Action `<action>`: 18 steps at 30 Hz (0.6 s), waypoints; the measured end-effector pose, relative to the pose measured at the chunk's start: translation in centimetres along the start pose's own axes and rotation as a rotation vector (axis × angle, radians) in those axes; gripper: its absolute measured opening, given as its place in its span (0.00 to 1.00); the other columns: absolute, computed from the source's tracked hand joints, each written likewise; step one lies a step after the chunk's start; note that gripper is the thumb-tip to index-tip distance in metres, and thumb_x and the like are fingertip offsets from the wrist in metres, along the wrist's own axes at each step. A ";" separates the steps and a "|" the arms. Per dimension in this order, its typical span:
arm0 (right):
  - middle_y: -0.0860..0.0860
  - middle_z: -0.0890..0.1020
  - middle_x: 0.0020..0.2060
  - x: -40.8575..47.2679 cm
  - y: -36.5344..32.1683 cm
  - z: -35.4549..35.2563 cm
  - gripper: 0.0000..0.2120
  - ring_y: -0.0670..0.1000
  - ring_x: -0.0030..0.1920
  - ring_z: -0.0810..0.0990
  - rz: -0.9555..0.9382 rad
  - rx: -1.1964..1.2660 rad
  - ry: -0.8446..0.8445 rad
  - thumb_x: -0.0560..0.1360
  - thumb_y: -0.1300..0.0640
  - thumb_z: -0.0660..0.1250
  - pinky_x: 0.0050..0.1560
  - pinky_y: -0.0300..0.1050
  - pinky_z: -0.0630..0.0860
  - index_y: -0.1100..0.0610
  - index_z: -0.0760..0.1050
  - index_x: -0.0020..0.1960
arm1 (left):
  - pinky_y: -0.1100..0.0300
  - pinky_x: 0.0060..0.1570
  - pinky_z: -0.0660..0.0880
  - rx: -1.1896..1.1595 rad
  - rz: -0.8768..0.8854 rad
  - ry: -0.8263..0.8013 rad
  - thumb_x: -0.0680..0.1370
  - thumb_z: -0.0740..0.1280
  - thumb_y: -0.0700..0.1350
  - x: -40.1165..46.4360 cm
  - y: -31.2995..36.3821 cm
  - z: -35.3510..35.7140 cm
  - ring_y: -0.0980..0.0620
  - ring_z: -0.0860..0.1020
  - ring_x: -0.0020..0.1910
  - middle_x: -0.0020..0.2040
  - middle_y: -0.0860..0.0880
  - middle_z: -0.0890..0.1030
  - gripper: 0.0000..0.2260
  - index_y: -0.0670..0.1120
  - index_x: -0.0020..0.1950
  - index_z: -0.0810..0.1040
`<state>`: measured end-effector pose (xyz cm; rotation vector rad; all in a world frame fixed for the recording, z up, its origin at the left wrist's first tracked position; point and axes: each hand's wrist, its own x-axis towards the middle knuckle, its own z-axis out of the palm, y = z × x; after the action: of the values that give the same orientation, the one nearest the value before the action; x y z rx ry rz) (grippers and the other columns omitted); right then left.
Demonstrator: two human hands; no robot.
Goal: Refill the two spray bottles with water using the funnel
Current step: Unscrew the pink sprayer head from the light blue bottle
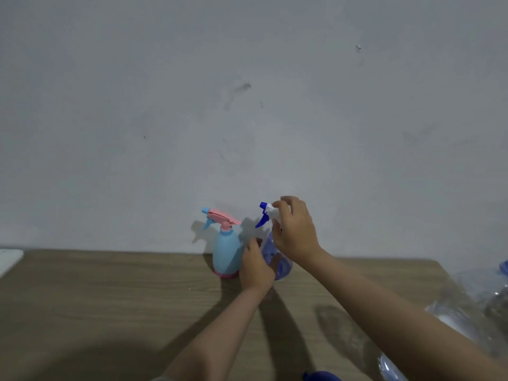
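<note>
Clear bottle (277, 266) on table (110, 292), by wall, touching blue bottle (226, 254). Left hand (255, 268) wraps body; right hand (295, 229) fingers closed round sprayer (268, 214). Advice: brace base, twist collar, lift straight. Funnel unseen.

hands hide most of clear bottle (279, 266); funnel unseen.

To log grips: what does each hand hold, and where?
Left hand holds the clear blue spray bottle by its body; right hand grips its white-and-blue spray head.
</note>
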<state>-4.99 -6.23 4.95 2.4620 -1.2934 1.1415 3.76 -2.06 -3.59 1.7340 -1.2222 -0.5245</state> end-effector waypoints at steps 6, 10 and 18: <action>0.59 0.78 0.56 1.2 -5.7 3.3 0.17 0.59 0.52 0.77 -0.178 0.205 -0.266 0.74 0.64 0.65 0.47 0.53 0.79 0.63 0.73 0.62 | 0.51 0.49 0.76 0.188 -0.006 0.342 0.63 0.80 0.42 -0.2 -2.9 -3.9 0.41 0.77 0.53 0.55 0.41 0.76 0.25 0.40 0.55 0.74; 0.57 0.75 0.60 1.7 -6.8 6.3 0.22 0.57 0.57 0.76 0.090 0.175 -0.428 0.79 0.57 0.62 0.55 0.50 0.77 0.58 0.63 0.71 | 0.53 0.61 0.73 0.180 -0.163 0.251 0.65 0.79 0.44 0.9 -3.8 -6.4 0.45 0.72 0.65 0.66 0.45 0.72 0.36 0.43 0.69 0.66; 0.55 0.82 0.51 1.4 -7.0 6.8 0.12 0.54 0.49 0.79 0.309 0.431 -0.294 0.76 0.63 0.64 0.52 0.48 0.78 0.59 0.77 0.59 | 0.66 0.44 0.73 0.059 -0.186 0.095 0.73 0.72 0.43 -0.1 -4.0 -8.1 0.51 0.76 0.54 0.59 0.48 0.78 0.21 0.46 0.63 0.71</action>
<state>4.56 -5.76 2.59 2.9012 -1.7145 1.2755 11.90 1.97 -3.13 1.9128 -1.0248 -0.5127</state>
